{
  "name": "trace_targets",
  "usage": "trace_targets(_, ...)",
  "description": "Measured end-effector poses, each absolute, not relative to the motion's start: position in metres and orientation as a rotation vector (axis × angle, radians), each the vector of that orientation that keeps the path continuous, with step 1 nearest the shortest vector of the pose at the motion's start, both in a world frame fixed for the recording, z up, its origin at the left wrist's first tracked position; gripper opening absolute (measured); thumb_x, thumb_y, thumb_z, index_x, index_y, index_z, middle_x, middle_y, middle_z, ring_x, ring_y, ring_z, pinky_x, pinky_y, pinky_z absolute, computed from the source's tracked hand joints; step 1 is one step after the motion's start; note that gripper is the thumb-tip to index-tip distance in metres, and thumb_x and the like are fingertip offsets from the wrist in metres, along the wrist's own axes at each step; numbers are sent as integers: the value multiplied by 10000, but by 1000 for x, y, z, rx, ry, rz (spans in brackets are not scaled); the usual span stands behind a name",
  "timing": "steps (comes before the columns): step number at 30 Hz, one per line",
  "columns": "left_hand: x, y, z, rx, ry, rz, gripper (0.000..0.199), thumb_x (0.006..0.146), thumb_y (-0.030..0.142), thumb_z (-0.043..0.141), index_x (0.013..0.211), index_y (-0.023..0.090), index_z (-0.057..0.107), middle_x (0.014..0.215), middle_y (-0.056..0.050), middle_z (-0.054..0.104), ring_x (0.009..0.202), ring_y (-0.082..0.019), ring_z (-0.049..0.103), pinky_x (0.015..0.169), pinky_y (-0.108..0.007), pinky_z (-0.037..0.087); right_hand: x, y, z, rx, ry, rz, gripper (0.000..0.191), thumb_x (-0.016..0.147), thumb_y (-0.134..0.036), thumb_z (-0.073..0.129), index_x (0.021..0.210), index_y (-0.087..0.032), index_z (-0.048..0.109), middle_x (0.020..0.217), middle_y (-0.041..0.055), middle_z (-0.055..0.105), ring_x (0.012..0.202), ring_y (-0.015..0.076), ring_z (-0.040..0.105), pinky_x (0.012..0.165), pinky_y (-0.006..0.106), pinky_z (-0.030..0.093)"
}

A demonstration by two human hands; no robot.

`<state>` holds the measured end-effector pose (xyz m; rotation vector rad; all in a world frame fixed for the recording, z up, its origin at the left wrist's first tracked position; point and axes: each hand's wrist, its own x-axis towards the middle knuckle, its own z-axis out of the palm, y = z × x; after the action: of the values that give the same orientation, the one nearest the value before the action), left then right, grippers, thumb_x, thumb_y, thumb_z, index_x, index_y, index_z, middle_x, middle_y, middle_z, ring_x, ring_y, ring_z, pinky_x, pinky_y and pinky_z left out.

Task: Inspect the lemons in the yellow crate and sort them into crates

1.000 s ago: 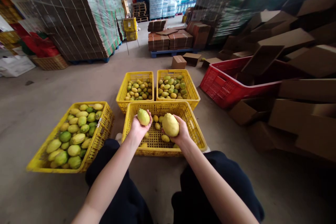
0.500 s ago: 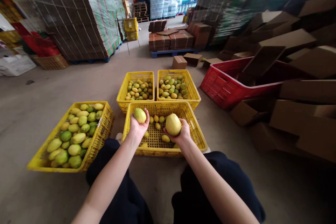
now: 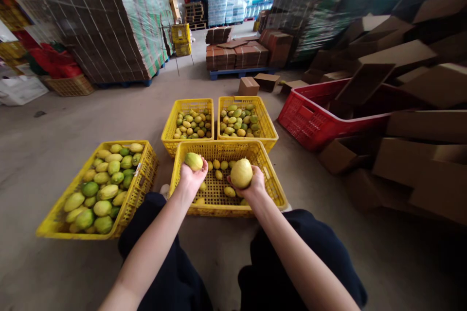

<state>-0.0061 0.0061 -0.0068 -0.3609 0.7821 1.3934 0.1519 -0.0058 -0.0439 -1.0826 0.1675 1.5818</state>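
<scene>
In my left hand (image 3: 190, 178) rests a yellow-green lemon (image 3: 193, 161), cupped on the palm with the fingers curled at its right side. My right hand (image 3: 254, 184) grips a larger, rounder pale yellow lemon (image 3: 241, 173) from the right and below. Both hands are held over the near yellow crate (image 3: 272, 182). On its perforated bottom lie several yellow lemons (image 3: 229, 191), partly hidden by my hands and the fruit in them.
At my left stands a yellow crate (image 3: 139, 194) filled with lemons. Two more lemon crates, a left one (image 3: 168, 131) and a right one (image 3: 268, 124), adjoin the near crate. A red crate (image 3: 304, 121) and piled cardboard boxes (image 3: 412, 165) occupy the right side.
The lemon in my left hand has tipped over and now lies more sideways, a little lower. My right hand keeps its hold almost unmoved.
</scene>
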Motion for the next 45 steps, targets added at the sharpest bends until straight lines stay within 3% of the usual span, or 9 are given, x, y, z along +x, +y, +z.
trace_targets(3,-5,7,-8,-364,785,1363,283,910,143,314,755,147,551,712,-42,593,627,-126,591,504,-229,538,152,-7,-39,-1165,209,1561,211,802,-393,408,843,-221,522,629,26,612,528,209,592,485,376,529)
trace_targets(10,-3,6,-6,-286,856,1466,172,855,304,518,737,179,528,691,14,571,619,-131,583,555,-293,564,152,-7,-37,-1164,193,1551,152,816,-336,428,806,-219,524,603,7,606,521,181,587,489,343,526)
trace_targets(17,-3,5,-5,-346,829,1343,296,901,185,307,747,147,557,692,-44,594,601,-138,601,498,-249,538,152,-5,-43,-1088,200,1537,211,829,-333,366,842,-209,537,639,32,623,544,201,613,460,327,509)
trace_targets(25,-3,5,-6,-274,839,1427,131,819,306,554,767,189,525,704,8,561,628,-129,581,559,-274,548,152,-6,-39,-1136,192,1536,136,820,-300,408,785,-227,518,595,-8,603,506,180,583,479,331,514)
trace_targets(36,-5,1,-5,-268,705,1313,140,836,253,501,782,140,564,660,-7,590,586,-110,594,523,-214,511,150,-8,-33,-1101,221,1557,173,823,-283,356,802,-221,516,562,-11,599,493,187,581,493,335,507)
trace_targets(45,-2,2,-3,-201,869,1406,48,790,216,569,773,178,546,701,9,590,619,-117,581,560,-255,531,149,-8,-34,-1088,188,1652,252,830,-300,317,827,-192,545,593,45,617,535,220,601,540,361,499)
